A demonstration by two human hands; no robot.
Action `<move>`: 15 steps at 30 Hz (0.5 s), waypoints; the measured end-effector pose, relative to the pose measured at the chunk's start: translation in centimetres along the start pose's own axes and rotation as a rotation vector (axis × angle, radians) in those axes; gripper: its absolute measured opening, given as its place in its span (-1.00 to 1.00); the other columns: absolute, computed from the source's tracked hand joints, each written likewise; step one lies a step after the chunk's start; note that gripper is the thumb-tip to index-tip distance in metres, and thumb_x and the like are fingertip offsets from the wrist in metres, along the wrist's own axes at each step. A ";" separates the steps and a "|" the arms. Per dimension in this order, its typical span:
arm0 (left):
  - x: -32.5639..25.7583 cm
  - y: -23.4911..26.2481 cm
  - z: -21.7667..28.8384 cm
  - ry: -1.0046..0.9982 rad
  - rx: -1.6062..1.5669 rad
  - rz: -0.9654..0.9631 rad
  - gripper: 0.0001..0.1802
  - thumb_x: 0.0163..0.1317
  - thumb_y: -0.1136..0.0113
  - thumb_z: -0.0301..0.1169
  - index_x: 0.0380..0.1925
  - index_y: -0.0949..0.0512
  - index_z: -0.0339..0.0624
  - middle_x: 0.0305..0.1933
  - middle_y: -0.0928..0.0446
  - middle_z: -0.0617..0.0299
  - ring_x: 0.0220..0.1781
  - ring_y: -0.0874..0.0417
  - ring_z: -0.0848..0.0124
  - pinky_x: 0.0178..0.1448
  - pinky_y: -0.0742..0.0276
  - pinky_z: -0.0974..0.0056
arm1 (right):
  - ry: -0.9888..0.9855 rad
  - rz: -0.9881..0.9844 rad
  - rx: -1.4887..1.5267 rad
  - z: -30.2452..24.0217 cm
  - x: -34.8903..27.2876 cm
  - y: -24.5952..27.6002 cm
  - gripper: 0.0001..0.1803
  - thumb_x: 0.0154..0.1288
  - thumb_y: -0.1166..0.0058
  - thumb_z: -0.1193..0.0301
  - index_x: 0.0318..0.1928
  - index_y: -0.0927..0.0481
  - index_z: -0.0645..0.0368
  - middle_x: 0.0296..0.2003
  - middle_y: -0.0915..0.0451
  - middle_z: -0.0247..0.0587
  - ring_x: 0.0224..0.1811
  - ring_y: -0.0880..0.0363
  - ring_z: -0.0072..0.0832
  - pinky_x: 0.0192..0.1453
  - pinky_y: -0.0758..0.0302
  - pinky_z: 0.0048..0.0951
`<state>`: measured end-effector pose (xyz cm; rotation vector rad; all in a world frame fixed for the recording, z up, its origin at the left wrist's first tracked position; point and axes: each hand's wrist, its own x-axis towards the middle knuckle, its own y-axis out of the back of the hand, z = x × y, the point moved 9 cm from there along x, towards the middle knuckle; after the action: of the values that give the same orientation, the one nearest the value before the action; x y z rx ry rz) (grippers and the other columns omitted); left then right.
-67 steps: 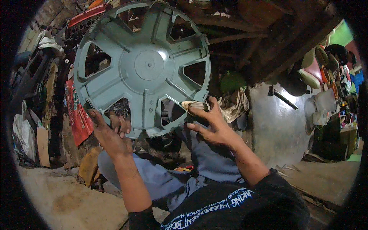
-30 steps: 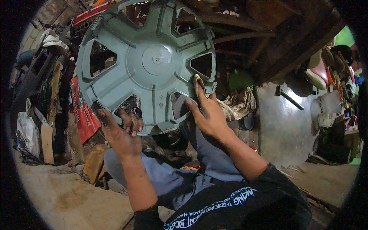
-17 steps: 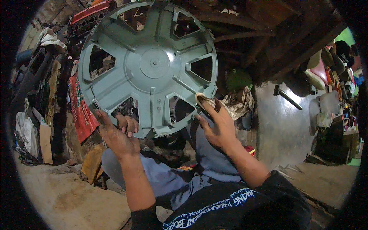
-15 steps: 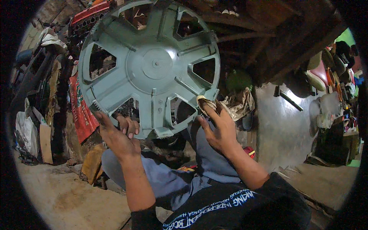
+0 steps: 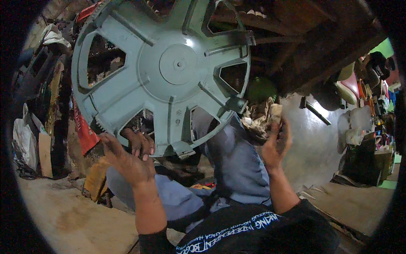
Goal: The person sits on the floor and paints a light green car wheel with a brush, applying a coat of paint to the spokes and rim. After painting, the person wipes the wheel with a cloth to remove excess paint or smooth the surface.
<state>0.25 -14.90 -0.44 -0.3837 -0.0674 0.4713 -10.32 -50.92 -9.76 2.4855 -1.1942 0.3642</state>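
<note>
A large grey-green wheel cover (image 5: 157, 95), with broad spokes and cut-out openings, is held up in front of me with its ribbed, clipped side in view. My left hand (image 5: 131, 158) grips its lower left rim, the fingers showing through and under an opening. Apart from the cover, to the right of its rim, my right hand (image 5: 277, 146) is raised with a small pale beige piece (image 5: 275, 111) at its fingertips. Whether that piece is folded cloth or paper I cannot tell. Part of the cover's top runs out of the picture.
Below the cover are my bent legs in grey-blue trousers (image 5: 237, 169). Crumpled beige material (image 5: 258, 120) lies behind my right hand. A shiny grey panel (image 5: 313, 148) stands at the right, beside hanging shoes (image 5: 347, 92). At the left are a red sack (image 5: 84, 133) and a white bag (image 5: 25, 142).
My right hand has drawn away from the cover's lower right rim, moving right with the beige piece. The cover has turned slightly and comes closer, held by my left hand.
</note>
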 end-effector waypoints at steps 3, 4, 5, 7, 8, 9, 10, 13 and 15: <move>-0.7 -0.6 0.7 -0.033 -0.026 0.014 -0.56 0.50 0.17 0.10 -0.27 -0.19 -0.04 -0.74 -0.04 0.35 -0.84 0.00 0.53 -0.70 -0.09 0.36 | 0.006 -0.049 0.103 -3.0 2.1 0.5 -0.71 0.43 0.05 0.58 0.12 -0.50 0.36 -0.09 -0.64 -0.05 -0.07 -0.63 -0.38 0.01 -0.54 -0.40; -0.7 -0.6 0.7 -0.019 -0.040 -0.053 -0.58 0.50 0.14 0.06 -0.23 -0.22 -0.07 -0.67 -0.13 0.30 -0.78 -0.12 0.48 -0.62 -0.20 0.33 | 0.102 -0.160 0.067 -4.0 2.9 0.1 -0.63 0.33 -0.01 0.65 0.14 -0.53 0.26 -0.13 -0.64 -0.04 -0.10 -0.66 -0.31 0.01 -0.56 -0.39; -0.6 -0.3 0.5 -0.005 -0.053 -0.118 -0.60 0.49 0.11 0.02 -0.18 -0.25 -0.11 -0.60 -0.22 0.24 -0.71 -0.24 0.43 -0.54 -0.32 0.29 | 0.243 -0.243 -0.017 -5.7 3.4 -0.7 -0.59 0.27 -0.02 0.68 0.14 -0.54 0.22 -0.12 -0.63 -0.01 -0.10 -0.66 -0.26 0.00 -0.56 -0.38; -0.3 0.5 0.2 -0.003 -0.072 -0.209 -0.60 0.48 0.09 0.00 -0.16 -0.28 -0.14 -0.55 -0.29 0.20 -0.66 -0.35 0.38 -0.48 -0.42 0.27 | 0.523 -0.414 -0.183 -9.7 4.4 -3.0 -0.49 0.15 -0.06 0.73 0.13 -0.57 0.13 -0.10 -0.61 0.04 -0.09 -0.67 -0.18 -0.01 -0.58 -0.35; -0.2 0.7 0.0 -0.009 -0.075 -0.225 -0.58 0.47 0.10 0.03 -0.18 -0.28 -0.14 -0.57 -0.28 0.22 -0.67 -0.33 0.39 -0.48 -0.40 0.27 | 0.466 -0.454 -0.178 -9.9 4.8 -3.9 -0.46 -0.03 -0.13 0.72 0.03 -0.64 0.07 -0.01 -0.55 0.17 -0.05 -0.65 0.00 0.01 -0.58 -0.26; -0.2 0.8 0.0 -0.016 -0.088 -0.239 -0.56 0.46 0.11 0.06 -0.20 -0.29 -0.13 -0.59 -0.26 0.23 -0.67 -0.32 0.39 -0.49 -0.38 0.28 | 0.477 -0.494 -0.249 -9.6 5.0 -4.8 -0.49 -0.05 -0.16 0.69 0.00 -0.65 0.08 0.04 -0.52 0.21 -0.01 -0.63 0.03 0.03 -0.57 -0.23; -0.2 0.7 -0.1 -0.020 -0.090 -0.247 -0.53 0.44 0.12 0.09 -0.22 -0.29 -0.13 -0.60 -0.25 0.24 -0.68 -0.30 0.40 -0.50 -0.36 0.29 | 0.484 -0.532 -0.318 -8.4 5.0 -5.7 -0.51 -0.06 -0.18 0.67 -0.03 -0.66 0.09 0.10 -0.48 0.25 0.02 -0.61 0.05 0.05 -0.57 -0.20; -0.3 0.7 -0.5 -0.041 -0.095 -0.281 -0.46 0.41 0.14 0.18 -0.28 -0.31 -0.12 -0.65 -0.20 0.28 -0.70 -0.25 0.41 -0.53 -0.31 0.32 | 0.483 -0.730 -0.491 -8.1 4.5 -8.6 -0.63 -0.13 -0.24 0.56 -0.18 -0.69 0.13 0.27 -0.34 0.35 0.13 -0.53 0.13 0.11 -0.56 -0.12; -0.5 0.7 -0.5 -0.062 -0.087 -0.308 -0.42 0.38 0.16 0.24 -0.33 -0.32 -0.12 -0.69 -0.17 0.31 -0.72 -0.22 0.42 -0.54 -0.28 0.34 | 0.491 -0.823 -0.607 -8.0 4.0 -9.7 -0.65 -0.13 -0.23 0.54 -0.20 -0.68 0.15 0.30 -0.29 0.37 0.16 -0.51 0.12 0.11 -0.57 -0.14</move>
<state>-0.45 -14.71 -1.17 -0.4358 -0.2046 0.1756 -0.82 -44.67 -3.09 1.9498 -0.0210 0.2882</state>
